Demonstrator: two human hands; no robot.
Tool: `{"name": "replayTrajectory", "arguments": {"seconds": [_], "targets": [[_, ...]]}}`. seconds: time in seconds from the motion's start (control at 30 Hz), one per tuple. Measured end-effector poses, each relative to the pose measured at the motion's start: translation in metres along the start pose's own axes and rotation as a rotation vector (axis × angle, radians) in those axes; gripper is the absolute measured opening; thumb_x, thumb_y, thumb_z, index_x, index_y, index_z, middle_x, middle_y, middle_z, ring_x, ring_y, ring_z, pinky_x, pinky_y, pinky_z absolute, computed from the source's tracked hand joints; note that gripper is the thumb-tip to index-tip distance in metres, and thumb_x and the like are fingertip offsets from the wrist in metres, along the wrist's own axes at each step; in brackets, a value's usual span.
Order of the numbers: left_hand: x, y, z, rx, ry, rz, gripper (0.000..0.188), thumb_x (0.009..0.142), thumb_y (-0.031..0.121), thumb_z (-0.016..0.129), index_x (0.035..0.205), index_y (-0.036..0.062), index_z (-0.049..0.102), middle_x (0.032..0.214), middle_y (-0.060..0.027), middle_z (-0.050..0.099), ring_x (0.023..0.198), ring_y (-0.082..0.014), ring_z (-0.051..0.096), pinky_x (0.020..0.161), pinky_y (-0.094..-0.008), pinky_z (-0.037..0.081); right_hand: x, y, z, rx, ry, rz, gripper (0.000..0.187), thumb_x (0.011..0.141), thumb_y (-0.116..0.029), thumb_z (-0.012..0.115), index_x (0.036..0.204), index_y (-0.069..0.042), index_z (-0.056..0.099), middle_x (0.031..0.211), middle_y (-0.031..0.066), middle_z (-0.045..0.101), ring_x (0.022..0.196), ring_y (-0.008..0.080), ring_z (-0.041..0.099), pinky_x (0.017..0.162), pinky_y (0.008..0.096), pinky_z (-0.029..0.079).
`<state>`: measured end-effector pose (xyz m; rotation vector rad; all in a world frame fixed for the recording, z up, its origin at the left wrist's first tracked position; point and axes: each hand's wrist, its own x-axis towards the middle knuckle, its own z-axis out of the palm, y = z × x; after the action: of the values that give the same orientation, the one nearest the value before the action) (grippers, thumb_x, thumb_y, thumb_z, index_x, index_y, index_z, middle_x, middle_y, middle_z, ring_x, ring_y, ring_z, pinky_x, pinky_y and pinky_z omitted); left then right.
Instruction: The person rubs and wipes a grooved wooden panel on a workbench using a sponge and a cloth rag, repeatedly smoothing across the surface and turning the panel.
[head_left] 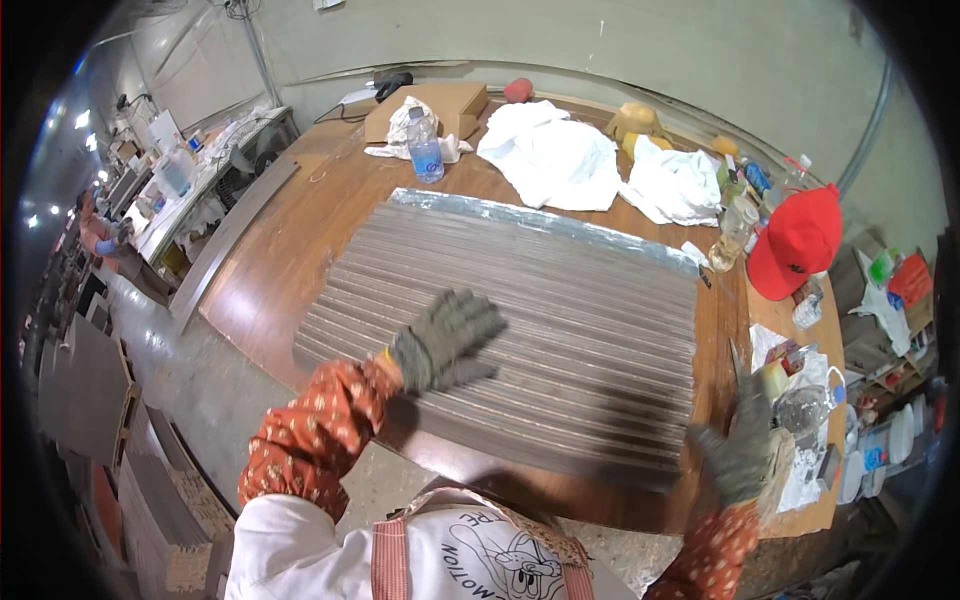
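Note:
Long grey-brown strips (540,320) lie side by side on the wooden table, in a ribbed layer in front of me. Along their far edge runs a shiny silvery band (540,219). My left hand (447,338), in a dark grey work glove, is stretched flat with fingers apart over the left part of the strips; whether it presses on them is unclear. Past the strips' right end, my right hand (735,455) wears a matching glove, its thumb apart from raised fingers. It is slightly blurred, beside cluttered small items, and I make out nothing held in it.
White cloths (550,155), a water bottle (425,145) and a cardboard box (430,112) stand along the table's far side. A red cap (796,242) and a clear jar (738,220) sit at right. Stacked boards (165,500) stand at lower left; another person (120,245) is far left.

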<state>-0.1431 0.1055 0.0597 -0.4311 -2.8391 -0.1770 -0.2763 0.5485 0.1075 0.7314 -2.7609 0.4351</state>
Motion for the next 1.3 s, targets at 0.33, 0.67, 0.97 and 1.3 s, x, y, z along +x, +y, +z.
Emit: {"name": "replayTrajectory", "arguments": {"seconds": [0.33, 0.67, 0.97, 1.3], "targets": [[0.123, -0.160, 0.060, 0.184, -0.011, -0.362, 0.069, 0.097, 0.057, 0.043, 0.146, 0.0089, 0.042, 0.152, -0.0176, 0.039, 0.142, -0.0397, 0.034, 0.118, -0.0574, 0.018, -0.091, -0.147, 0.110, -0.011, 0.018, -0.284, 0.050, 0.083, -0.032, 0.065, 0.132, -0.022, 0.058, 0.140, 0.0196, 0.047, 0.129, 0.0433, 0.044, 0.111, 0.0684, 0.028], [0.127, -0.108, 0.026, 0.063, -0.067, -0.282, 0.058, 0.096, 0.057, 0.046, 0.105, 0.0065, 0.071, 0.115, -0.0175, 0.067, 0.113, -0.0376, 0.058, 0.101, -0.0501, 0.040, -0.091, -0.150, 0.108, -0.032, 0.192, -0.203, 0.044, 0.080, -0.023, 0.067, 0.124, -0.022, 0.064, 0.135, 0.0167, 0.047, 0.124, 0.0402, 0.047, 0.106, 0.0640, 0.036], [0.138, -0.121, 0.025, -0.109, -0.370, -0.342, 0.071, 0.098, 0.061, 0.034, 0.097, 0.0019, 0.073, 0.104, -0.0269, 0.068, 0.101, -0.0449, 0.063, 0.093, -0.0491, 0.046, -0.095, -0.191, 0.128, -0.187, 0.356, -0.057, 0.040, 0.073, -0.019, 0.067, 0.113, -0.018, 0.067, 0.122, 0.0112, 0.054, 0.113, 0.0347, 0.051, 0.094, 0.0516, 0.045], [0.100, -0.114, 0.017, -0.164, -0.562, -0.309, 0.076, 0.097, 0.066, 0.032, 0.115, 0.0021, 0.069, 0.118, -0.0272, 0.066, 0.114, -0.0447, 0.060, 0.102, -0.0465, 0.042, -0.120, -0.218, 0.102, -0.069, 0.218, 0.017, 0.035, 0.078, -0.026, 0.074, 0.110, -0.016, 0.066, 0.107, 0.0076, 0.062, 0.097, 0.0249, 0.058, 0.081, 0.0424, 0.048]]}}
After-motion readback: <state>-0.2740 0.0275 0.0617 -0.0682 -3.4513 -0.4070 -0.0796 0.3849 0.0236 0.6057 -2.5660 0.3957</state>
